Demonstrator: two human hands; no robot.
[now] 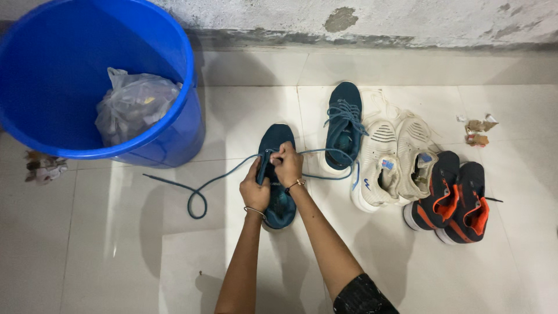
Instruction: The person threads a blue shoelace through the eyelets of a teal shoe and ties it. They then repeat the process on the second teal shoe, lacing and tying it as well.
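Pale floor tiles run up to a rough grey wall. On them, mid-frame, lies a teal shoe with both hands over its tongue. The left hand is closed around the shoe's side; the right hand pinches the lace at the eyelets — its ends trail left and right across the floor. Just beside lie its mate, two white shoes and a dark orange-lined pair. A blue bucket — a plastic bag inside — stands at left.
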